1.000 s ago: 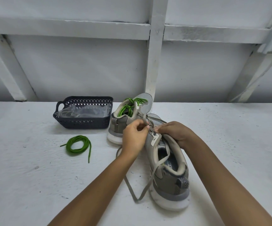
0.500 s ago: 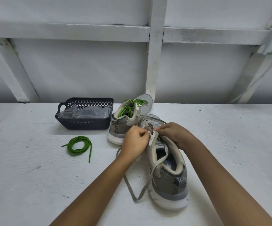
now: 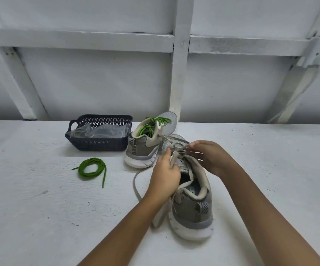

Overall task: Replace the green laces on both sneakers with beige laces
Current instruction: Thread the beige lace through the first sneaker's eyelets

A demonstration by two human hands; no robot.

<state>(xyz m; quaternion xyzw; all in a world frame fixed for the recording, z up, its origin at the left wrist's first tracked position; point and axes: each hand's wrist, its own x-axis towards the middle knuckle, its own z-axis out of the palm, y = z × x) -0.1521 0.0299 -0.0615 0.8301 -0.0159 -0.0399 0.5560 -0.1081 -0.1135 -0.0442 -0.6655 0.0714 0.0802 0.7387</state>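
Threading a beige lace (image 3: 161, 214) through the upper eyelets of the near sneaker (image 3: 191, 208), a person works with both hands at the tongue of the shoe, which lies on the white worktop (image 3: 40, 208) with its heel toward the viewer. The left hand (image 3: 165, 175) has its fingers curled and pinches one strand just beside the eyelets. The right hand (image 3: 210, 157) pinches another strand between fingertips and thumb at the far side of the tongue. The lace's slack loops over the worktop to the left of the shoe and passes under the left forearm. To do this step well, it seems wise to steady the eyelet row with one hand while the other feeds the lace tip through, then draw both ends to an even length and keep the flat lace from twisting. The trailing loop could catch under the sole. Counted: two grey sneakers, the far sneaker (image 3: 142, 148) upright behind the near one and just beside a dark basket (image 3: 97, 145). There are two green laces, one (image 3: 147, 129) threaded in the far sneaker and one loose green lace (image 3: 93, 160) coiled on the worktop, well apart from the hands. One beige lace shows. The single basket holds clear plastic bags (image 3: 101, 130); their number and contents cannot be told.
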